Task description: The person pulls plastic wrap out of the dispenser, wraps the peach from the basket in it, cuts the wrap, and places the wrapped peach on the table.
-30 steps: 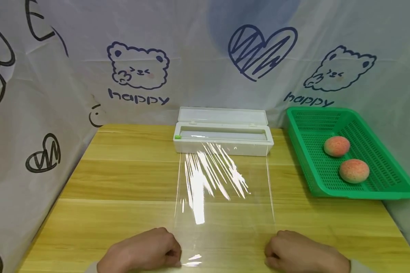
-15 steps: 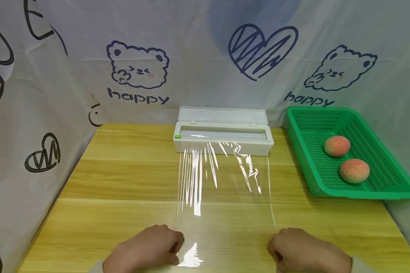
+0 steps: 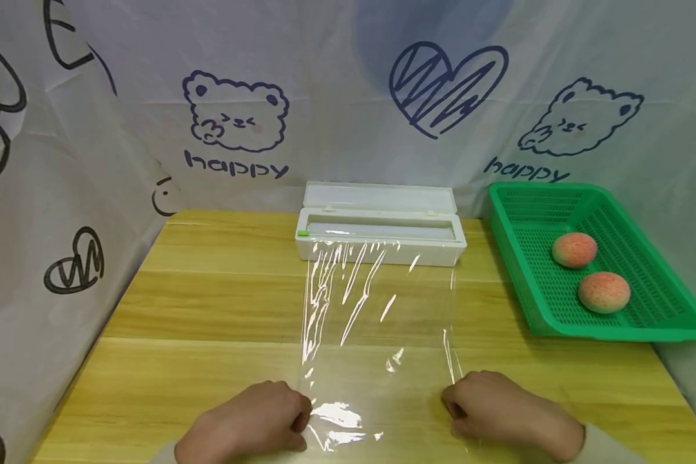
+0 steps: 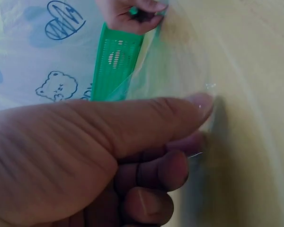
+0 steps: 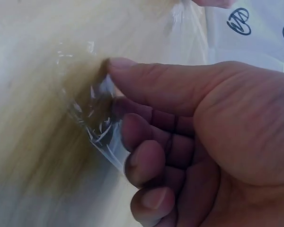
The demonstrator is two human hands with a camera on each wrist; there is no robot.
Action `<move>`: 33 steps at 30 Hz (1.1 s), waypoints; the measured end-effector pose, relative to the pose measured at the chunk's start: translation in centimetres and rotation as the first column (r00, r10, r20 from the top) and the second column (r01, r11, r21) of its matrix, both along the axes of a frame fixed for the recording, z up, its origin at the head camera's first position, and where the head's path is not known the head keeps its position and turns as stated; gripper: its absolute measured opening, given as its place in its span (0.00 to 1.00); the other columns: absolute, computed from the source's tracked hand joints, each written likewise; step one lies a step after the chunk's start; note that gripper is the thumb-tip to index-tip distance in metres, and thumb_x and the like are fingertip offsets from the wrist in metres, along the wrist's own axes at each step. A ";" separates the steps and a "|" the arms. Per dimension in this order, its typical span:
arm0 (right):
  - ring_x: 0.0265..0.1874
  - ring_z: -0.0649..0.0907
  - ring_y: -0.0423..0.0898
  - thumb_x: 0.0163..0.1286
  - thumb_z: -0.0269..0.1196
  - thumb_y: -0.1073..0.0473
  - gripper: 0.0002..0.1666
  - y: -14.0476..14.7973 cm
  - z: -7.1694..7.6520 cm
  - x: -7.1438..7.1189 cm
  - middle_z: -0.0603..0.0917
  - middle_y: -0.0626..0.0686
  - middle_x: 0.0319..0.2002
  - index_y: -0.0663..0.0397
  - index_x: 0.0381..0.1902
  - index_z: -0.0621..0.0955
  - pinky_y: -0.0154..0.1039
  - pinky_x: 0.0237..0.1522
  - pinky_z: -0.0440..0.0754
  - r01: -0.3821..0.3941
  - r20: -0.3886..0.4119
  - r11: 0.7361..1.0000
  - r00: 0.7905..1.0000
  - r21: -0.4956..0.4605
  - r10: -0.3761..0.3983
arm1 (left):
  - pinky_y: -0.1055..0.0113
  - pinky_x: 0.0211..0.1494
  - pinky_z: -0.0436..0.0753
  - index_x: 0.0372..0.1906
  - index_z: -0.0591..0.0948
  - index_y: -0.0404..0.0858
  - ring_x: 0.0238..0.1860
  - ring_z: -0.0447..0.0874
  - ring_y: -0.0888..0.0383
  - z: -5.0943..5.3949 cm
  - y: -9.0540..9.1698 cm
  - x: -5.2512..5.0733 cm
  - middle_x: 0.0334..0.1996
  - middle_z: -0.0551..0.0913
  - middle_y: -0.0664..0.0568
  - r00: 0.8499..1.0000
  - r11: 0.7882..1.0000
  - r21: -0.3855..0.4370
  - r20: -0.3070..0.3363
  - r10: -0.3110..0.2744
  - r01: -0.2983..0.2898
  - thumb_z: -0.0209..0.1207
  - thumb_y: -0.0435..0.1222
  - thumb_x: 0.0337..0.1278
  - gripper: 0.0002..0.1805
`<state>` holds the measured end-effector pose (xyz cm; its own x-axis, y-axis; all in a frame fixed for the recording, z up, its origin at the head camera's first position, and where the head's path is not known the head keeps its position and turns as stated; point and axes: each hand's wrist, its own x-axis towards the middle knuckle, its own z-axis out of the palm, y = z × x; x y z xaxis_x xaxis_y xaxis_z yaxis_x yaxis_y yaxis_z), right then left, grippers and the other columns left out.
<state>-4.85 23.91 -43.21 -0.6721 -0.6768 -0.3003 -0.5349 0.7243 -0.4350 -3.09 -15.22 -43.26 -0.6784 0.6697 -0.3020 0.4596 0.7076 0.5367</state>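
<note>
A sheet of clear plastic film (image 3: 383,322) stretches toward the viewer from a white dispenser box (image 3: 383,251) with its lid raised. At the film's near left corner, the left hand (image 3: 255,419) pinches the edge; the left wrist view shows the thumb and index finger of that hand (image 4: 99,151) together on it. The right hand (image 3: 507,409) pinches the near right edge. In the right wrist view, crumpled film (image 5: 102,132) hangs out beside the curled fingers of the right hand (image 5: 180,127).
A green basket (image 3: 533,303) with two peach-coloured round fruits (image 3: 574,250) stands at the right. A small green piece (image 3: 303,233) sits on the box's left end. White cloth with drawings (image 3: 348,142) hangs behind the wooden table (image 3: 209,309).
The right hand has moved slightly up and left. Between the hands the film now hangs looser, with its creases and glints shifted; the left hand has barely moved.
</note>
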 end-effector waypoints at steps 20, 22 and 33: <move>0.19 0.67 0.30 0.57 0.77 0.55 0.22 -0.1 -0.5 0.1 0.69 0.31 0.18 0.34 0.19 0.73 0.31 0.24 0.67 -0.010 -0.008 1.000 1.000 0.019 0.010 | 0.71 0.30 0.69 0.28 0.74 0.49 0.26 0.64 0.68 -0.3 1.3 -2.7 0.25 0.68 0.64 0.973 1.000 -0.002 -0.229 0.000 0.000 0.74 0.34 0.47 0.17; 0.19 0.68 0.30 0.60 0.76 0.53 0.22 -0.1 -0.3 0.0 0.69 0.31 0.18 0.34 0.19 0.73 0.31 0.25 0.67 -0.006 -0.003 1.000 1.000 0.018 0.006 | 0.71 0.30 0.69 0.25 0.72 0.49 0.26 0.63 0.67 -0.5 1.3 -2.6 0.23 0.67 0.64 0.982 1.000 -0.022 -0.187 0.006 -0.011 0.75 0.35 0.46 0.19; 0.19 0.67 0.30 0.66 0.73 0.54 0.20 0.0 -0.2 -1.0 0.70 0.31 0.19 0.34 0.20 0.74 0.32 0.26 0.68 -0.003 -0.064 1.000 0.998 0.004 0.003 | 0.71 0.30 0.70 0.24 0.74 0.50 0.25 0.65 0.67 -0.2 1.1 -2.8 0.22 0.69 0.65 0.990 0.999 -0.043 -0.140 -0.012 0.006 0.72 0.32 0.45 0.16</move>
